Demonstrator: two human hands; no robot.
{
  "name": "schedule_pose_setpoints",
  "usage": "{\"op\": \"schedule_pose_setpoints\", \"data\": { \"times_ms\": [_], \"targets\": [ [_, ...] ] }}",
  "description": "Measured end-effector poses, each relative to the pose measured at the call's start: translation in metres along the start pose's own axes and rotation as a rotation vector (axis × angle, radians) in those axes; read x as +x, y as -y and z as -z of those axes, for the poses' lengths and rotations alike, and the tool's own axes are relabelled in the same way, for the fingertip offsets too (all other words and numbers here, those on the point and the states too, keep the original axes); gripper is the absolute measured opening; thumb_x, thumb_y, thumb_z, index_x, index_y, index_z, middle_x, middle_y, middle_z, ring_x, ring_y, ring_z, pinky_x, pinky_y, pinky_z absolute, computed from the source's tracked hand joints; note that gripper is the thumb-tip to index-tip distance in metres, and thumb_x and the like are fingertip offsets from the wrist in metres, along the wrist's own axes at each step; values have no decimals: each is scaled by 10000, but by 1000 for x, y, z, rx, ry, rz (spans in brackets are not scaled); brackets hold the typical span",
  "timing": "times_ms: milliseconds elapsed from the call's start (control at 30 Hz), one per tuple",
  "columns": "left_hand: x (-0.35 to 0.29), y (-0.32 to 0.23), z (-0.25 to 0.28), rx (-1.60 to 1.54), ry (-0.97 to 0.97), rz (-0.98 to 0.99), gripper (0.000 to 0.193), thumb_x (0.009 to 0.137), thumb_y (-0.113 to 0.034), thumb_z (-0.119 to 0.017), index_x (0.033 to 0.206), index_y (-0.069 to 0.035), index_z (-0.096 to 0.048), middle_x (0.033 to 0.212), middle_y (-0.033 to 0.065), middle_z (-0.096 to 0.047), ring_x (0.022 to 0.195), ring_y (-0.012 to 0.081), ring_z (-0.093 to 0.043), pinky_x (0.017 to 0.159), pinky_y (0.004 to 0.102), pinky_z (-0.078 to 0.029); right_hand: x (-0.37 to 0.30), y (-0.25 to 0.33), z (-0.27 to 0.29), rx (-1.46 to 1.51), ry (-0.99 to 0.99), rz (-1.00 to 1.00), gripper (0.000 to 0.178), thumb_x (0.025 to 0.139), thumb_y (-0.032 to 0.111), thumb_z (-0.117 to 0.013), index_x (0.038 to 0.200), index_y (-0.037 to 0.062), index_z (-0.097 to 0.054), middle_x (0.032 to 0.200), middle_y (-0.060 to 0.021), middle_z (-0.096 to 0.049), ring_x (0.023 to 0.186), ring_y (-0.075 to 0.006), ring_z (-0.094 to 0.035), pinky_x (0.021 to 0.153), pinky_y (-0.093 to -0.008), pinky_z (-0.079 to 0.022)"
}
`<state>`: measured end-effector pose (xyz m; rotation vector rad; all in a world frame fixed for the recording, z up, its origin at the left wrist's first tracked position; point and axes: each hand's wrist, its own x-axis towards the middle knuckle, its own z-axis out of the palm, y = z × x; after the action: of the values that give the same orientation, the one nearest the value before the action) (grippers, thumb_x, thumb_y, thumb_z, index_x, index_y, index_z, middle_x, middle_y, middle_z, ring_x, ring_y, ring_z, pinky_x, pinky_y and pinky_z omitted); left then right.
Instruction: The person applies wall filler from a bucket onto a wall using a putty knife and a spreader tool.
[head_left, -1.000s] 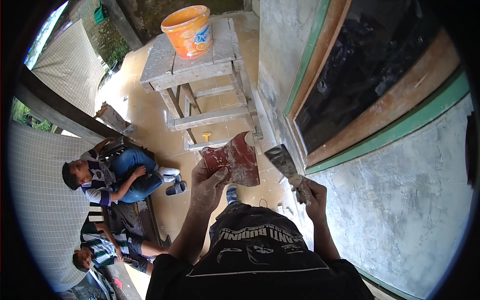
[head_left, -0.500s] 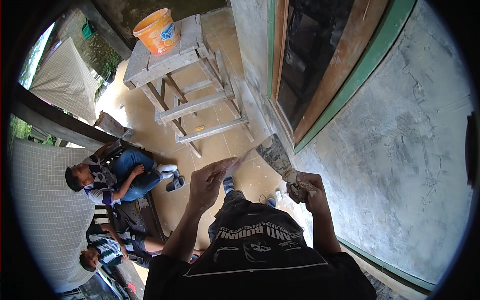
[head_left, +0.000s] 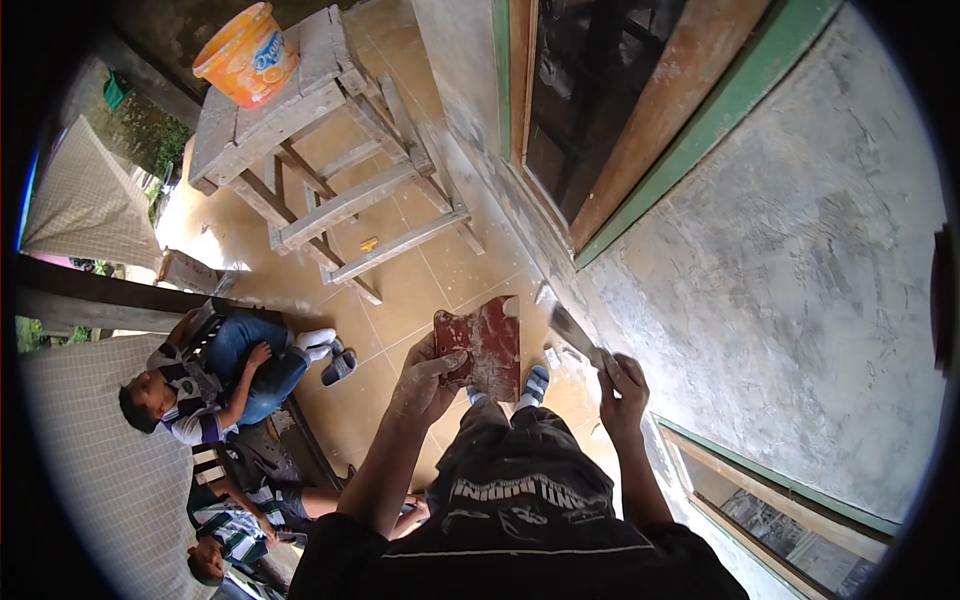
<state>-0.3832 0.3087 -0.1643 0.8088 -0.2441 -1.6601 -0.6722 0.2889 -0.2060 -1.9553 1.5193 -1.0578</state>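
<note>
My left hand point(head_left: 422, 388) is closed on a flat, dark red plate point(head_left: 492, 345) smeared with pale plaster. Its broad face is turned up to me, and the thumb presses on it. To its right, my right hand point(head_left: 625, 393) grips the handle of a putty knife point(head_left: 576, 336). The knife's blade points up and left, seen nearly edge-on, apart from the plate. Close by on the right is a grey wall point(head_left: 760, 270) with patchy, uneven plaster.
A wooden trestle stand point(head_left: 340, 205) bears an orange bucket point(head_left: 248, 58) at the far left. A green-edged wooden window frame point(head_left: 660, 130) borders the wall. Two people point(head_left: 235, 375) sit on my left, near slippers point(head_left: 340, 367) on the tiled floor point(head_left: 400, 280).
The red plate has turned from edge-on to face up. The putty knife has moved away from it and turned edge-on. My view has shifted, with the stand now further left.
</note>
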Motion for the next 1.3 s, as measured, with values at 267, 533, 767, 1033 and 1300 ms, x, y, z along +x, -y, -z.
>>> {"op": "schedule_pose_setpoints", "data": {
  "times_ms": [267, 533, 767, 1033, 1300],
  "targets": [
    [115, 167, 231, -137, -173, 111, 355, 788, -18, -592, 1137, -16, -529, 1018, 73, -618, 832, 172, -611, 692, 292, -498, -122, -44, -17, 82, 175, -688, 193, 866, -40, -563, 1038, -60, -648, 958, -171, -654, 917, -219, -634, 791, -292, -491],
    [171, 424, 373, -239, -474, 251, 300, 726, 66, -639, 992, -33, -543, 970, 78, -610, 878, 211, -623, 764, 324, -532, -212, -130, -51, 102, 267, -1173, 233, 890, 66, -546, 1079, -22, -649, 763, -23, -560, 619, -72, -490, 550, -211, -378],
    [298, 497, 395, -283, -269, -30, 436, 798, -3, -632, 1216, -7, -513, 1092, 62, -606, 969, 161, -597, 866, 317, -494, -234, -202, -66, 32, 305, -1264, 297, 871, 120, -577, 1091, -77, -613, 813, -59, -591, 648, -91, -530, 561, -229, -393],
    [439, 459, 338, 96, -255, -478, 326, 888, -81, -615, 1193, 29, -577, 1062, 72, -643, 934, 131, -597, 868, 267, -474, -257, -231, -52, 8, 306, -1235, 178, 917, 96, -565, 1054, 6, -633, 741, 36, -526, 650, -79, -460, 570, -221, -357],
    [474, 461, 272, 520, -327, -713, 319, 863, 52, -509, 1175, 52, -574, 1158, 200, -615, 1068, 177, -602, 884, 247, -457, -248, -245, -49, 1, 285, -1158, 128, 891, 96, -587, 941, 7, -664, 779, 1, -547, 698, -98, -490, 591, -241, -373]
  ]
}}
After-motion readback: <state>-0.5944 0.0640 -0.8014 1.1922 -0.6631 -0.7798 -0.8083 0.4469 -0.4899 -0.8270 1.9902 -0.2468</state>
